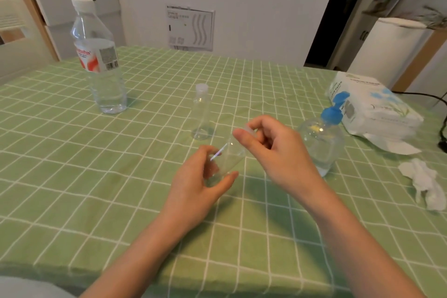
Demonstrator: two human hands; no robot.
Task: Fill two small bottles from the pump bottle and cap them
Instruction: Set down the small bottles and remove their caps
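A small clear plastic bottle [228,157] is being gripped by fingers of the left hand [196,189]; its translucent cap [249,128] is being pinched by the right hand [275,150].

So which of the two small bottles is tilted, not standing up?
The small bottle in the hands: the left hand grips its base, the right hand pinches its top. The other small bottle stands upright behind.

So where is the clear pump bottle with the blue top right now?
The clear blue-topped pump bottle stands on the right of the green checked tablecloth in the head view, between the right hand and the white tissue pack.
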